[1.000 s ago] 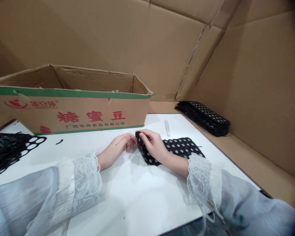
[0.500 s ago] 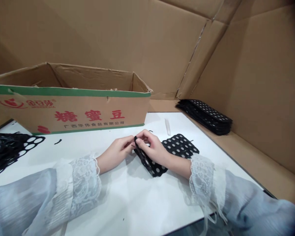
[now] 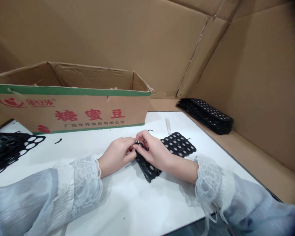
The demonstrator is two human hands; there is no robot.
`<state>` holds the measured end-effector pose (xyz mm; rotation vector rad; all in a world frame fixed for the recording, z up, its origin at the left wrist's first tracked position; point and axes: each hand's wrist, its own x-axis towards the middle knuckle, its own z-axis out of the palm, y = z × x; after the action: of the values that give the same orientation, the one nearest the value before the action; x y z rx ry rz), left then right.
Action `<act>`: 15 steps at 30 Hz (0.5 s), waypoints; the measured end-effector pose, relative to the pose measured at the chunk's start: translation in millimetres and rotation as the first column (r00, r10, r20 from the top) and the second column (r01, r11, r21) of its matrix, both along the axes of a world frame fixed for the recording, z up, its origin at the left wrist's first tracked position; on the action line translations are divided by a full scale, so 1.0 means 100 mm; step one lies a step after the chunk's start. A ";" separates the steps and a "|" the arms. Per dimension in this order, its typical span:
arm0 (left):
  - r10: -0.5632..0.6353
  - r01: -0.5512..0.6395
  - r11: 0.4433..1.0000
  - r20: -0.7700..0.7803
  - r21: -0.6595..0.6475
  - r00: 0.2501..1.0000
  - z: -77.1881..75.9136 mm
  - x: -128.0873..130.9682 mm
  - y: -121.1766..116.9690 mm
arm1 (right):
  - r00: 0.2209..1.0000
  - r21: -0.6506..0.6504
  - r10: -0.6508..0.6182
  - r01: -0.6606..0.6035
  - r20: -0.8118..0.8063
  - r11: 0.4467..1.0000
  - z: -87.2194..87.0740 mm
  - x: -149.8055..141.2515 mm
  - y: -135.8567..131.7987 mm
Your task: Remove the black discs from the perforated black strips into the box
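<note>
A black sheet (image 3: 178, 144) with rows of pale round spots lies slanting across the white table, its near end bent up towards my fingers. My right hand (image 3: 153, 150) is closed on the sheet's left edge, thumb and fingers pinching it. Against that same edge is my left hand (image 3: 118, 152), its fingers bent and pressed together; what lies between them is hidden. Beneath the left fingers a thin dark line (image 3: 130, 163) shows on the table, too blurred to name. Part of the sheet is covered by my right hand and wrist.
A long open cardboard box (image 3: 100, 108) stands behind my hands. Left lies a heap of black netting with round holes (image 3: 7, 149). A stack of spotted black sheets (image 3: 206, 116) sits back right. A translucent strip (image 3: 168, 126) and black scraps (image 3: 58, 141) lie on the table.
The sheet's near end has turned and shifted slightly to the left, its far end drawn nearer. My left fingers have curled in more, and my right wrist has moved slightly right.
</note>
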<state>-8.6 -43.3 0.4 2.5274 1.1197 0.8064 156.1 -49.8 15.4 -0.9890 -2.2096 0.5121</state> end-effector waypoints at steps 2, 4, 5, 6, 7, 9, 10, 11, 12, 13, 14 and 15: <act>0.032 -0.031 0.999 0.010 -0.017 0.999 0.01 0.01 0.00 | 0.999 0.113 0.010 -0.014 0.039 0.993 -0.02 0.01 0.01; 0.079 -0.077 0.996 0.046 -0.041 0.996 0.01 0.02 0.01 | 0.999 0.175 -0.034 0.031 0.011 0.984 -0.04 0.02 0.06; 0.105 -0.102 0.993 0.069 -0.054 0.992 0.01 0.02 0.01 | 0.998 0.192 -0.067 0.070 -0.022 0.979 -0.04 0.04 0.10; 0.125 -0.119 0.991 0.087 -0.067 0.988 0.02 0.02 0.02 | 0.993 0.210 -0.103 0.114 -0.063 0.971 -0.04 0.06 0.14; 0.131 -0.123 0.989 0.094 -0.079 0.987 0.02 0.02 0.03 | 0.984 0.233 -0.144 0.165 -0.107 0.958 -0.03 0.08 0.19; 0.111 -0.103 0.990 0.085 -0.093 0.990 0.02 0.00 0.04 | 0.949 0.280 -0.239 0.291 -0.206 0.915 0.00 0.15 0.29; 0.089 -0.081 0.992 0.080 -0.095 0.993 0.02 -0.01 0.04 | 0.920 0.280 -0.296 0.363 -0.255 0.888 0.02 0.19 0.33; 0.049 -0.041 0.994 0.079 -0.098 0.996 0.02 -0.01 0.04 | 0.897 0.258 -0.339 0.411 -0.283 0.874 0.03 0.23 0.36; -0.015 0.024 0.994 0.085 -0.105 0.996 0.03 -0.02 0.03 | 0.894 0.216 -0.352 0.415 -0.278 0.884 0.03 0.25 0.38; -0.099 0.110 0.987 0.091 -0.117 0.991 0.04 -0.02 0.03 | 0.909 0.161 -0.335 0.379 -0.247 0.911 0.03 0.27 0.38; -0.198 0.209 0.969 0.093 -0.135 0.976 0.05 -0.02 0.02 | 0.932 0.099 -0.299 0.324 -0.205 0.941 0.01 0.27 0.37; -0.295 0.305 0.940 0.085 -0.154 0.952 0.06 -0.02 0.01 | 0.954 0.038 -0.253 0.262 -0.162 0.964 -0.01 0.26 0.36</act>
<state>-10.4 -41.9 6.8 2.4335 0.7223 0.6735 181.7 -14.3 14.8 -1.1454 -1.9108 0.3880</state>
